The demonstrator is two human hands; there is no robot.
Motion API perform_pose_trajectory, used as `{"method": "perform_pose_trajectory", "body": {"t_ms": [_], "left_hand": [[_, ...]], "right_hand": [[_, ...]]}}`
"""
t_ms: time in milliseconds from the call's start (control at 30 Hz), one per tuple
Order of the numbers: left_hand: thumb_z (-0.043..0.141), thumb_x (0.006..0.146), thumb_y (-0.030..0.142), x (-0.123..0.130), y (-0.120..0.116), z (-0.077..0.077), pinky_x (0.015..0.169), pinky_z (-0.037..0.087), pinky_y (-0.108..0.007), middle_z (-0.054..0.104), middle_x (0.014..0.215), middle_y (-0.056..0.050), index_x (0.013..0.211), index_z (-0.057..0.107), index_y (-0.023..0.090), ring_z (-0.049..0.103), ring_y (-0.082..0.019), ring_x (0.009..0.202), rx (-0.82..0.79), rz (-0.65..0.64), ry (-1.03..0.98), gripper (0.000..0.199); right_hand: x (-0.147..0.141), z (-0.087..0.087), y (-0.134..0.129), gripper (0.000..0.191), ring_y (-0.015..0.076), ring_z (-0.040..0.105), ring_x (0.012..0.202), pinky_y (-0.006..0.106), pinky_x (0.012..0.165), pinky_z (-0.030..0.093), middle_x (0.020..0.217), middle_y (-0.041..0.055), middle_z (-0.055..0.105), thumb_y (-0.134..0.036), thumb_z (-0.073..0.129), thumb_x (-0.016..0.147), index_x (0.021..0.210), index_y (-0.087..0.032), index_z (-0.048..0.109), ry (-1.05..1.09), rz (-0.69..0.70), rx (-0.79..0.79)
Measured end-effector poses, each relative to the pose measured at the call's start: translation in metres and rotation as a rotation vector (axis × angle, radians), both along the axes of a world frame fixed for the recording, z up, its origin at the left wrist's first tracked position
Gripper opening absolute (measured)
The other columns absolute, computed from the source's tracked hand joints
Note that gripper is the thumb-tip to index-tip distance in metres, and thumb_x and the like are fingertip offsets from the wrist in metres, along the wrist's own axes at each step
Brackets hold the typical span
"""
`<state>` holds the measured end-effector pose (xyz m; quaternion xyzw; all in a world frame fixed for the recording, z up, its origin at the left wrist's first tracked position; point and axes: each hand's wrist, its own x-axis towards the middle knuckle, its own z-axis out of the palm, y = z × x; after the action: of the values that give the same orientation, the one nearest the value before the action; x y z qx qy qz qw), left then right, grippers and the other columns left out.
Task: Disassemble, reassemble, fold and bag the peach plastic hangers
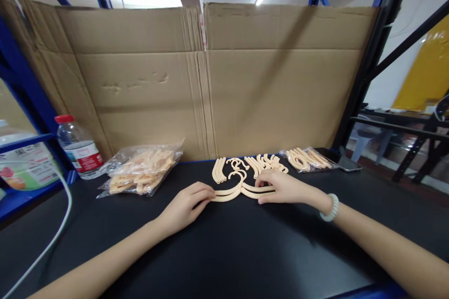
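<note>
Two cream-coloured plastic clothes hangers (pixel 226 198) lie close together on the black tabletop, their hooks pointing away from me. The fingers of my left hand (pixel 187 204) close around the left ends of their arms. On the other side, my right hand (pixel 286 188) grips the right arms between thumb and fingers, which partly cover the tips. Just behind the hangers lie loose pieces in the same colour: a row of curved arms (pixel 219 170), a few hooks (pixel 236 164) and another group of curved arms (pixel 266 162).
A clear bag of cream pieces (pixel 142 170) lies at the back left, beside a red-capped bottle (pixel 80 147). Another bag (pixel 308 159) and a phone (pixel 347 163) are at the back right. Cardboard (pixel 280 88) walls off the back. A white cable (pixel 63 224) runs along the left.
</note>
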<state>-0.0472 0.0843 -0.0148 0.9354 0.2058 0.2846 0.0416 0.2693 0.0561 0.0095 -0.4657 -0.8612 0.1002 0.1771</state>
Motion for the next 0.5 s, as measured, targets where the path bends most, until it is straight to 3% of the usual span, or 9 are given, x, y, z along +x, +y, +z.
{"method": "perform_pose_trajectory", "body": {"t_ms": [200, 367, 500], "left_hand": [[0.043, 0.094, 0.009, -0.002, 0.002, 0.002, 0.086, 0.053, -0.032, 0.065, 0.107, -0.008, 0.109, 0.063, 0.021, 0.062, -0.018, 0.099, 0.004, -0.014, 0.017, 0.027], [0.042, 0.094, 0.008, -0.004, 0.003, 0.002, 0.087, 0.053, -0.031, 0.064, 0.110, -0.008, 0.112, 0.062, 0.022, 0.062, -0.018, 0.101, -0.020, -0.018, 0.042, 0.031], [0.044, 0.094, 0.011, -0.003, 0.002, 0.001, 0.088, 0.053, -0.031, 0.065, 0.109, -0.008, 0.111, 0.062, 0.021, 0.062, -0.018, 0.101, -0.038, -0.006, 0.005, 0.027]], "right_hand": [[0.012, -0.006, 0.006, 0.013, 0.0156, 0.056, 0.075, 0.026, 0.068, 0.041, 0.083, 0.0018, 0.063, -0.026, 0.073, 0.076, 0.082, -0.018, 0.065, 0.073, 0.019, -0.027], [0.014, -0.005, 0.006, 0.016, 0.0159, 0.057, 0.075, 0.026, 0.069, 0.043, 0.083, 0.0023, 0.065, -0.032, 0.073, 0.077, 0.080, -0.018, 0.066, 0.096, 0.029, -0.022], [0.013, -0.001, 0.014, 0.014, 0.0149, 0.058, 0.074, 0.026, 0.069, 0.043, 0.081, 0.0030, 0.067, -0.030, 0.063, 0.086, 0.083, -0.017, 0.067, 0.103, -0.050, 0.029]]}}
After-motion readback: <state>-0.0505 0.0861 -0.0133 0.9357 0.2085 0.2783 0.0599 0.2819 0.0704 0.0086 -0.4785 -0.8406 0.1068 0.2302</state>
